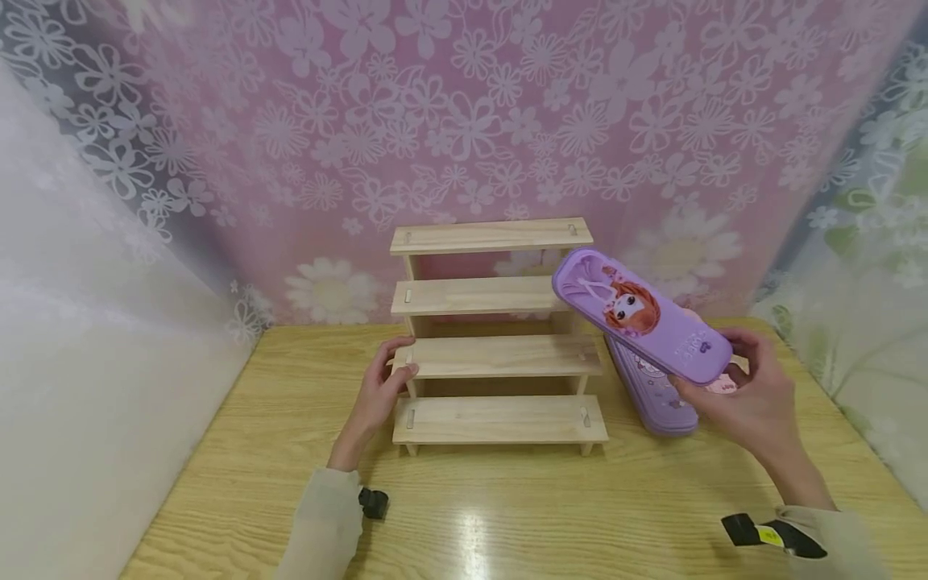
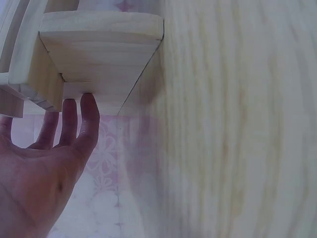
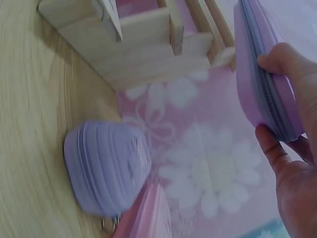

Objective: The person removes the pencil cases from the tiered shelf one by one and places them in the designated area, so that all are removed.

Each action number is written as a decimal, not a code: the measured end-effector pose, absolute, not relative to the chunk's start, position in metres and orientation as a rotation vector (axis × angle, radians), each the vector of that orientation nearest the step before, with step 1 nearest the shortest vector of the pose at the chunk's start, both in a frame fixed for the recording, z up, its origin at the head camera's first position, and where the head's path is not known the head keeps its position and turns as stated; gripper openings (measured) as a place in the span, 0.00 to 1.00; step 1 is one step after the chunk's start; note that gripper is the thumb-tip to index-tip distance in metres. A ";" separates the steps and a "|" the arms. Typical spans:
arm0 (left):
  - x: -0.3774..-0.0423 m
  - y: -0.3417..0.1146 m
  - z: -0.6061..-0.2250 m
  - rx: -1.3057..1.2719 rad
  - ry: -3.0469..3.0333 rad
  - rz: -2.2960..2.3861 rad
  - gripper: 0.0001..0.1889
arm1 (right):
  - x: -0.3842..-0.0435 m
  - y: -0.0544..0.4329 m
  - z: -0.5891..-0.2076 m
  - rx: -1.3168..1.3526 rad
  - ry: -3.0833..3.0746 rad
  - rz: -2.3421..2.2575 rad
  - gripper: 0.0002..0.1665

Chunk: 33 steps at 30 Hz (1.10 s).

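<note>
A stepped wooden shelf (image 1: 496, 354) with several tiers stands on the table. My left hand (image 1: 380, 383) holds the left end of its second tier from the bottom; the thumb lies near the front edge, while in the left wrist view the fingertips (image 2: 89, 106) touch the side panel. Raised at the shelf's right, a purple zippered pencil case (image 1: 652, 322) with a red-haired doll picture is tilted in my right hand (image 1: 757, 403). That hand grips its lower right end, the thumb across the zipper edge (image 3: 267, 94) in the right wrist view.
Below the held case, a darker purple pencil case (image 1: 663, 411) lies on the table (image 1: 304, 515), right of the shelf. Beside it is a pink case (image 3: 153, 213), mostly hidden in the head view. Flowered curtains (image 1: 464, 121) hang behind and at both sides.
</note>
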<state>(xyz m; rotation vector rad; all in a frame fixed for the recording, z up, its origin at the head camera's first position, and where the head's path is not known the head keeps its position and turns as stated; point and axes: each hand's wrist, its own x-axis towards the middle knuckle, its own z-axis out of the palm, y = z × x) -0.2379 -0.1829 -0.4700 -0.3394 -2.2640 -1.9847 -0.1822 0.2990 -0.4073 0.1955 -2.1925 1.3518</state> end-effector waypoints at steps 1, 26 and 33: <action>-0.238 -0.183 -0.469 -0.342 -2.262 -1.988 0.21 | -0.181 0.303 -0.408 0.171 -2.175 1.357 0.52; -0.239 -0.183 -0.468 -0.335 -2.283 -1.962 0.22 | -0.160 0.370 -0.430 -0.460 -2.149 1.179 0.47; -0.239 -0.183 -0.469 -0.328 -2.277 -1.954 0.22 | -0.158 0.393 -0.443 -0.539 -2.148 1.111 0.45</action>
